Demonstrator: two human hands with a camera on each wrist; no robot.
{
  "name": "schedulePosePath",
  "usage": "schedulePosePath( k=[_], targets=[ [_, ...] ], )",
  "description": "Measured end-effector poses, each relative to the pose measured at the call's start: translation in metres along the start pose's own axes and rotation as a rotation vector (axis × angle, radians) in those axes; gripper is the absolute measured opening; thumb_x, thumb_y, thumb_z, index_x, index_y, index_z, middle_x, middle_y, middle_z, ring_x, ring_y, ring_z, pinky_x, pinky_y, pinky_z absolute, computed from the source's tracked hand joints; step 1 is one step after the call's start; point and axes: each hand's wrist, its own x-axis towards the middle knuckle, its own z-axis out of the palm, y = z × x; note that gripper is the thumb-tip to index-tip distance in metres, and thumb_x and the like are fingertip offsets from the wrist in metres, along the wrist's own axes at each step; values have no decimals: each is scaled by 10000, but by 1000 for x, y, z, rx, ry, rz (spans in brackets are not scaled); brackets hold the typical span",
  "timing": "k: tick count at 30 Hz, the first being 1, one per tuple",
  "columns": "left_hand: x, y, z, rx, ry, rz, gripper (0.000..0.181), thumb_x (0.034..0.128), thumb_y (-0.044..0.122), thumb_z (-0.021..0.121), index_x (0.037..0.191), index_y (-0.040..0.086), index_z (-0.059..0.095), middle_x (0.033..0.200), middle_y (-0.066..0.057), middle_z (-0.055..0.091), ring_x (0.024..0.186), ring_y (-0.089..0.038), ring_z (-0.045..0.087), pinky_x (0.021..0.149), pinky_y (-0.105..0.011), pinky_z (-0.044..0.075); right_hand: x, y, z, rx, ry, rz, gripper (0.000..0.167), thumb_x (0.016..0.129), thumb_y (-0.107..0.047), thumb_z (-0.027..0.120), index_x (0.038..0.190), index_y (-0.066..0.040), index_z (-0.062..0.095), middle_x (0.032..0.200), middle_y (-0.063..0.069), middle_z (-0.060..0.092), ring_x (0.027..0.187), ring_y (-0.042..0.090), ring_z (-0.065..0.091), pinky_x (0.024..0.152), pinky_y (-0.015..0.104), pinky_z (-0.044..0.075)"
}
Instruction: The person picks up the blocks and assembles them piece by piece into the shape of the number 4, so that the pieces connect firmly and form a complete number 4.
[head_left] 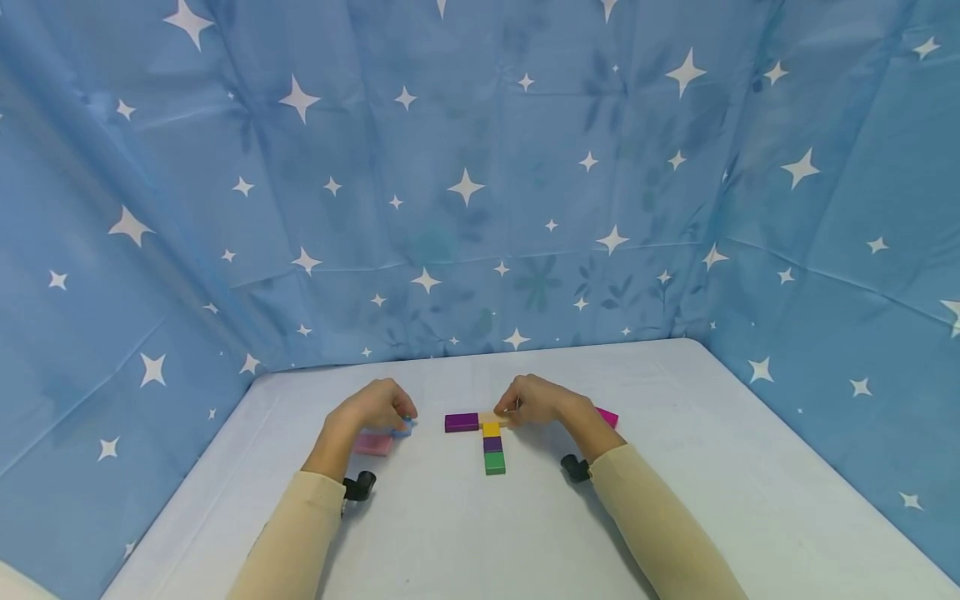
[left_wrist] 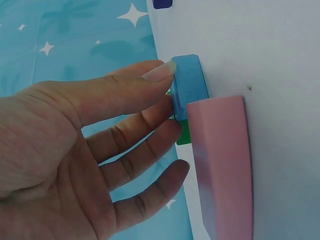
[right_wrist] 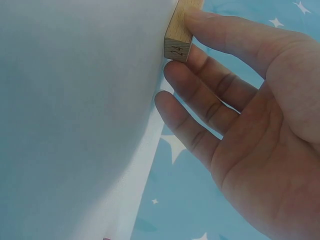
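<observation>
While the right hand (head_left: 534, 400) pinches a plain wooden block (head_left: 487, 417) between thumb and fingers, the left hand (head_left: 378, 404) has its thumb and fingertips closed about a blue block (head_left: 402, 432), near a pink block (head_left: 373, 446). On the white table (head_left: 450, 533), a T-like figure looks largely laid out: a long purple block (head_left: 461, 422) and the wooden one form the crossbar, and a yellow block (head_left: 491, 430), a small purple block (head_left: 492, 444) and a green block (head_left: 494, 463) line up below as the stem. The wooden block sits in its place but is not yet let go. Outside the figure remain the blue and pink blocks, plus a magenta block (head_left: 608, 417) beyond the right forearm. Something green (left_wrist: 184, 134) shows behind the blue block in the left-wrist view; whether it is a separate piece, I cannot tell.
</observation>
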Motion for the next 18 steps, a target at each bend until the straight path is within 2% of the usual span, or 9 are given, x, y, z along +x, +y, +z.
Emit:
schedulePosePath(
  k=[18],
  targets=[
    [3, 3, 5, 32, 21, 23, 164, 862, 68, 835, 1015, 125, 825, 959, 24, 743, 904, -151, 614, 880, -392, 565, 2, 1, 1, -5, 5, 0, 291, 885, -84, 822, 1165, -163, 814, 998, -56, 738, 877, 145, 574, 748, 278, 520]
  ],
)
